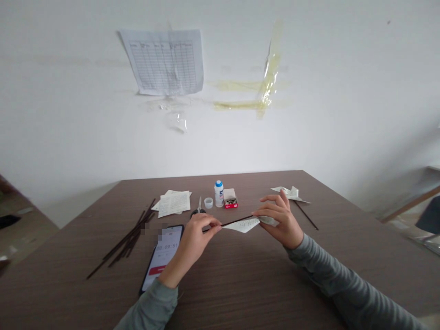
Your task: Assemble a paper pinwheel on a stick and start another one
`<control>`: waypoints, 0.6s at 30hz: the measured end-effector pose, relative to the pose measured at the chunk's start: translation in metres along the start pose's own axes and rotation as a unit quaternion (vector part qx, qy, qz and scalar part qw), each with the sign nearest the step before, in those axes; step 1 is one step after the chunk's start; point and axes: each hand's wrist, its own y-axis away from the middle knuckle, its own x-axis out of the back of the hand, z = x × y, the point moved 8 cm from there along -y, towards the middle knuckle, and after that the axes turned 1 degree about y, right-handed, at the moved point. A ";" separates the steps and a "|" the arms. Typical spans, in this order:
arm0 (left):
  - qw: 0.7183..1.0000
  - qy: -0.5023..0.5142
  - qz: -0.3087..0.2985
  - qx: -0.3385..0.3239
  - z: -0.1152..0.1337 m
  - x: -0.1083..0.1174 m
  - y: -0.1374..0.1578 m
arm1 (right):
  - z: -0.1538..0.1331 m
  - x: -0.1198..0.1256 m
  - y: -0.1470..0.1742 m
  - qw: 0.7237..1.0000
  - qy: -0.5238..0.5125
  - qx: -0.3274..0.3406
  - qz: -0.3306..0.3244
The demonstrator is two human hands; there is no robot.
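My left hand (197,236) pinches a thin dark stick (237,221), held level above the table. At the stick's right end is a piece of folded printed paper (244,225), its pointed corner hanging down. My right hand (280,220) grips this paper and the stick's end between thumb and fingers, the other fingers raised. What lies under the fingertips is hidden. Behind my right hand, a folded paper pinwheel (292,193) with its own dark stick (306,214) rests on the table.
A phone (163,259) showing a timer lies beside my left forearm. Left of it is a bundle of dark sticks (129,238). Farther back are printed paper sheets (174,203), scissors (198,208), a small cup (208,202), a blue-capped bottle (219,195) and a red box of small metal pieces (231,202).
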 end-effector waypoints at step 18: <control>0.987 -0.029 -0.104 0.116 -0.009 -0.015 0.005 | 0.015 -0.053 -0.036 0.881 0.055 -0.246 -0.401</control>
